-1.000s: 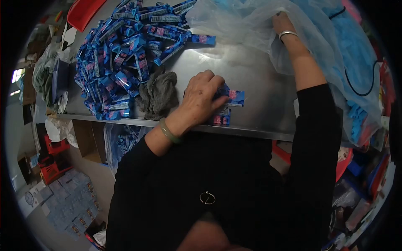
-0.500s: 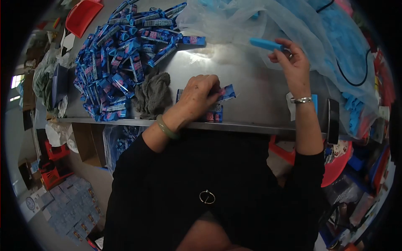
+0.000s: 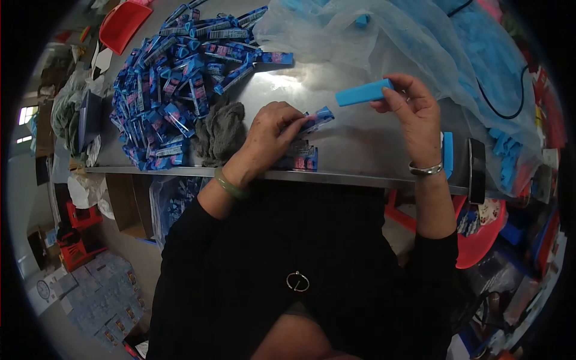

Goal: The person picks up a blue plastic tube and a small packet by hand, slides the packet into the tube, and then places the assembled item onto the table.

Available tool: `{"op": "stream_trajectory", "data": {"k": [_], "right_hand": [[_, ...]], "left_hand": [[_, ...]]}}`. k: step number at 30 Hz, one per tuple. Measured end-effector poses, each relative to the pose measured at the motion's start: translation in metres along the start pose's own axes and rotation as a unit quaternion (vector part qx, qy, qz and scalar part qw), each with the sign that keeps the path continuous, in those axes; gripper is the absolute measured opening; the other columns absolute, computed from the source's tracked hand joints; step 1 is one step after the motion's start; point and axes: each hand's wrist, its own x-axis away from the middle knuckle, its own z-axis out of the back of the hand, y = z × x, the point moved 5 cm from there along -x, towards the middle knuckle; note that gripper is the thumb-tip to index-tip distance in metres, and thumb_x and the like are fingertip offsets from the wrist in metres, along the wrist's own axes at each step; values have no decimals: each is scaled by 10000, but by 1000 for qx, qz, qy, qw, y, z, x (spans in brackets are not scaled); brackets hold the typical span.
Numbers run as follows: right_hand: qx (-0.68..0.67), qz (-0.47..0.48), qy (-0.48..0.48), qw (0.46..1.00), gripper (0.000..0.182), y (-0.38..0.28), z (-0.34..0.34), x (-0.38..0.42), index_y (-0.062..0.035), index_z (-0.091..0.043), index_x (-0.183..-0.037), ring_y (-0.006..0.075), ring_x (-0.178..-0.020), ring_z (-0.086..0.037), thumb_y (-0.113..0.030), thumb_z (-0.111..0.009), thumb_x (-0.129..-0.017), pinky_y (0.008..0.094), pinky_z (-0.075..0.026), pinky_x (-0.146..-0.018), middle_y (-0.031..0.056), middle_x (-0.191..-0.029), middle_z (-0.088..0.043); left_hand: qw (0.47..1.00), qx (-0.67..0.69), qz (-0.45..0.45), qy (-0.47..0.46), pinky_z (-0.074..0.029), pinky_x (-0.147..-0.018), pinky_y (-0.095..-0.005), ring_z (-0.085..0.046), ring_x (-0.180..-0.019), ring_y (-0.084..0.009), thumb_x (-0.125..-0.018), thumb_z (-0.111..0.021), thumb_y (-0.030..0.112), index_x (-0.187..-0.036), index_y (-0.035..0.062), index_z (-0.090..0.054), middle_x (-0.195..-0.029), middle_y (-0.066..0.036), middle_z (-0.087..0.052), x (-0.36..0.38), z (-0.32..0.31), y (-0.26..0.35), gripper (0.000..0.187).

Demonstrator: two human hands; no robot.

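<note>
My left hand (image 3: pixel 270 135) pinches a small printed blue and pink wrapper (image 3: pixel 321 117) between thumb and fingers, just above the metal table (image 3: pixel 360 144). In my right hand (image 3: pixel 414 114) is a light-blue flat bar (image 3: pixel 360 94), gripped at its right end. The bar's free left end points at the wrapper, a small gap away. Below my left hand, more blue and pink wrappers (image 3: pixel 307 159) lie near the table's front edge, partly hidden by the hand. A crumpled grey cloth (image 3: pixel 219 135) lies just left of my left hand.
A large heap of blue wrapped packets (image 3: pixel 174 90) covers the table's left side. A clear plastic bag (image 3: pixel 336 36) with light-blue pieces spreads over the back right. Another light-blue bar (image 3: pixel 447 157) and a black oblong object (image 3: pixel 476 171) are at the front right. A red dustpan-like scoop (image 3: pixel 123 27) sits back left.
My right hand has brought the light-blue bar left and down, closer to the wrapper. My left hand has shifted slightly left, and the wrapper's end shows more clearly.
</note>
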Motion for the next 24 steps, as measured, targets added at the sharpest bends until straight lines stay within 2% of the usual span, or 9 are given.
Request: {"op": "stream_trajectory", "data": {"k": [4,6,10,16,18,19,21,22,24], "right_hand": [[-17,-35,20,999,275,-2,4,-6,17,-579,-1127,160,-792,-689,-181,-622,-940,265,-551,-729,99,-907,-680],[-66,-75,-19,995,298,3,1,-10,5,-587,-1120,156,-766,-687,-237,-614,-947,266,-550,-711,93,-879,-682],[-62,-95,-49,992,295,8,-6,-14,6,-591,-1113,153,-755,-686,-239,-608,-950,268,-553,-700,88,-869,-681],[13,-94,-85,992,292,3,-20,-14,26,-582,-1118,148,-757,-686,-201,-623,-939,255,-555,-687,84,-864,-671],[57,-39,-84,994,266,-6,-28,-12,23,-585,-1101,142,-766,-684,-163,-647,-920,250,-557,-683,82,-860,-664],[57,-40,-85,994,266,-6,-33,-10,23,-585,-1101,142,-766,-684,-163,-647,-920,250,-557,-683,82,-860,-664],[24,-24,-64,997,245,-8,-41,-7,5,-590,-1089,129,-796,-668,-137,-666,-904,241,-540,-701,72,-898,-658],[24,-23,-65,997,245,-4,-43,-6,5,-590,-1089,129,-796,-668,-137,-666,-904,241,-540,-701,72,-898,-658],[62,31,-81,994,264,2,-47,-4,-12,-579,-1100,126,-795,-645,-125,-684,-885,247,-519,-714,58,-913,-653]], "left_hand": [[998,56,0,7,-471,-691,-330,-582,-787,-232,-845,-640,14,-897,1,-680,-815,-96,-638,6,8,6,67],[997,78,-10,3,-476,-712,-323,-581,-828,-224,-863,-623,9,-928,-2,-671,-843,-98,-631,9,9,9,82],[994,104,-18,18,-481,-728,-321,-588,-838,-229,-870,-615,8,-941,-3,-666,-852,-100,-634,13,10,12,88],[995,83,-41,26,-483,-723,-320,-598,-828,-236,-877,-610,9,-959,0,-673,-857,-111,-637,14,12,13,104],[991,129,-6,25,-482,-702,-286,-597,-780,-166,-893,-629,41,-986,-3,-678,-851,-71,-648,16,7,9,114],[991,129,-6,25,-482,-702,-286,-597,-780,-166,-893,-629,41,-986,-3,-678,-851,-71,-648,17,5,12,114],[944,302,131,-8,-472,-690,-236,-571,-765,-78,-908,-650,91,-1027,-3,-676,-861,-14,-655,18,-5,10,153],[944,302,131,-7,-472,-690,-236,-571,-765,-78,-908,-650,91,-1027,-3,-676,-861,-14,-655,18,-5,11,153],[901,391,180,-48,-459,-701,-198,-545,-787,-30,-914,-660,122,-1049,5,-672,-875,22,-651,19,-12,10,180]]}}
